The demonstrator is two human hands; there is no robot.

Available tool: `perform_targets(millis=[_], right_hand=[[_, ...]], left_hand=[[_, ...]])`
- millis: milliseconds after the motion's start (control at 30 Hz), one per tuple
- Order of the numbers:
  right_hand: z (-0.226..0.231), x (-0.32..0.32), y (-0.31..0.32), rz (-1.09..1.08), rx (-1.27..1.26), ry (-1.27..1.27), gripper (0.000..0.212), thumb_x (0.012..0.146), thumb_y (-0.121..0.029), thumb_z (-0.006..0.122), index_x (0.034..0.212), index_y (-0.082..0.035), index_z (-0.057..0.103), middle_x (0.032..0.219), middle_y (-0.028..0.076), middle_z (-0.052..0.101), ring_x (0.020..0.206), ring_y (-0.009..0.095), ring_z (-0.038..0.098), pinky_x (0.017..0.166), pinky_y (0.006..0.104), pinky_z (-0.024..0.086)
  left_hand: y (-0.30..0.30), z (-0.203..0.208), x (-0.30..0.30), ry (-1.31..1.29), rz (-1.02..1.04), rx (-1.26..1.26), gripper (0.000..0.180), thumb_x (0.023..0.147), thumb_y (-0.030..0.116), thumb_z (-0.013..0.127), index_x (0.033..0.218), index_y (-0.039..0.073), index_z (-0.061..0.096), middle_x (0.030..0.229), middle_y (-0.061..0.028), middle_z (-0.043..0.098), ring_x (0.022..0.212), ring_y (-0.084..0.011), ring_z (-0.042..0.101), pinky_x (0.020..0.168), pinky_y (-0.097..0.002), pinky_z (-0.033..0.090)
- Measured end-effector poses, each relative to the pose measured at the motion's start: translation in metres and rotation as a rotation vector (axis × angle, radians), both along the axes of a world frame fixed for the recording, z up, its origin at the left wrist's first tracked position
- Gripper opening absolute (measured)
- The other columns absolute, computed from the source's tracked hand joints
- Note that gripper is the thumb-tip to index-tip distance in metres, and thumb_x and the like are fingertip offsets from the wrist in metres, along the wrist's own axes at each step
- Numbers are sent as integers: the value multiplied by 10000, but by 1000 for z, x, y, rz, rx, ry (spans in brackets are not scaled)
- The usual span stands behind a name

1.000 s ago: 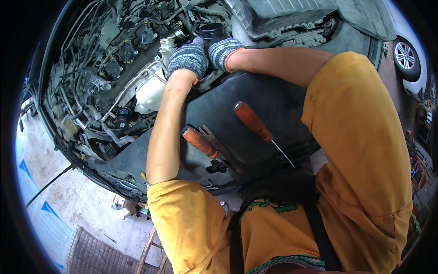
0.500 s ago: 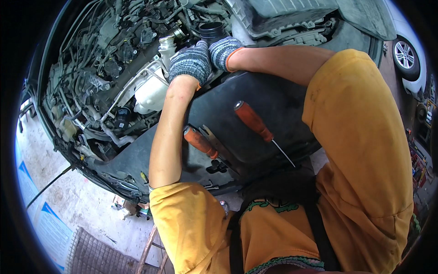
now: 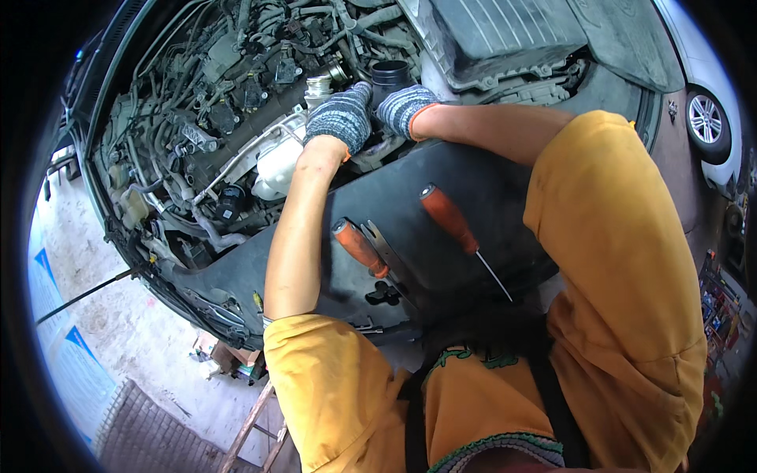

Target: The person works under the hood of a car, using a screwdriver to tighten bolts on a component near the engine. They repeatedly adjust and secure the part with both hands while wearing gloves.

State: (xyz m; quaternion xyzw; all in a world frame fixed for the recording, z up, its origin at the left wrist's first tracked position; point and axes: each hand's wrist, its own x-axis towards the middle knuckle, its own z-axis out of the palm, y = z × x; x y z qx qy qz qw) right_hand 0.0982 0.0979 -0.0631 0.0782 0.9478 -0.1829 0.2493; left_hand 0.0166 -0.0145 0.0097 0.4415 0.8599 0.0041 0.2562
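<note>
Both of my hands wear grey-and-white knit gloves with orange cuffs and reach into an open engine bay. My left hand (image 3: 341,120) is curled at the left side of a black air duct (image 3: 390,73) with a round open mouth. Its fingertips are hidden, so what they grip does not show. On the duct's other side, below the mouth, my right hand (image 3: 405,110) has its fingers bent around the black plastic. A narrow gap lies between the gloves. Beside my left hand are a metal filler neck (image 3: 318,88) and a pale, shiny cover (image 3: 276,164).
Two orange-handled screwdrivers (image 3: 449,217) (image 3: 359,247) lie on the dark front panel (image 3: 410,189), near a flat metal tool (image 3: 382,243) and a small black knob-like part (image 3: 382,294). A black ribbed box (image 3: 505,39) stands at the far right. A white car (image 3: 714,150) is parked beyond.
The whole view has shifted a little, so the engine bay sits lower and farther right. My gloves, touching before, are now slightly apart. The screwdrivers have stayed in place on the panel.
</note>
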Motion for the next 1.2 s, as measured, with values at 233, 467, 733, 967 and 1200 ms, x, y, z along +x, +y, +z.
perform_targets(millis=[233, 467, 733, 967, 1200], right_hand=[[-1, -5, -3, -25, -67, -94, 290, 823, -217, 576, 1036, -50, 677, 1040, 190, 668, 941, 367, 649, 782, 431, 518], [-22, -5, 1, -22, -208, -123, 348, 788, -214, 624, 1113, -96, 659, 1078, 189, 655, 975, 375, 622, 842, 409, 495], [-6, -1, -5, 141, -263, -260, 568, 802, -393, 642, 1279, -98, 550, 1195, 191, 608, 1117, 350, 566, 962, 391, 437], [-8, -1, -4, 142, -278, -357, 805, 765, -649, 606, 1325, -80, 505, 1258, 207, 569, 1167, 354, 537, 985, 382, 422], [-26, -3, -11, 197, -255, -280, 666, 710, -593, 663, 1095, -50, 667, 1059, 166, 667, 959, 332, 614, 878, 386, 472]], left_hand=[[7, 3, 1, -1, 27, 2, 329, 786, 101, 556, 1109, 58, 602, 1130, -191, 632, 1056, -359, 601, 885, -439, 487], [8, -1, 3, 16, 58, -21, 431, 788, 170, 627, 1209, 94, 571, 1062, -238, 639, 996, -385, 619, 838, -447, 498], [4, -4, 9, 27, 126, -25, 274, 784, 174, 630, 1035, 71, 598, 963, -239, 655, 940, -394, 630, 800, -462, 503], [6, -3, 6, 35, 83, 23, 289, 790, 137, 601, 1066, 54, 574, 998, -245, 651, 941, -399, 631, 804, -470, 503], [11, -16, 3, 45, 127, 58, 292, 794, 132, 586, 1082, 88, 577, 1011, -244, 649, 969, -396, 626, 821, -471, 500]])
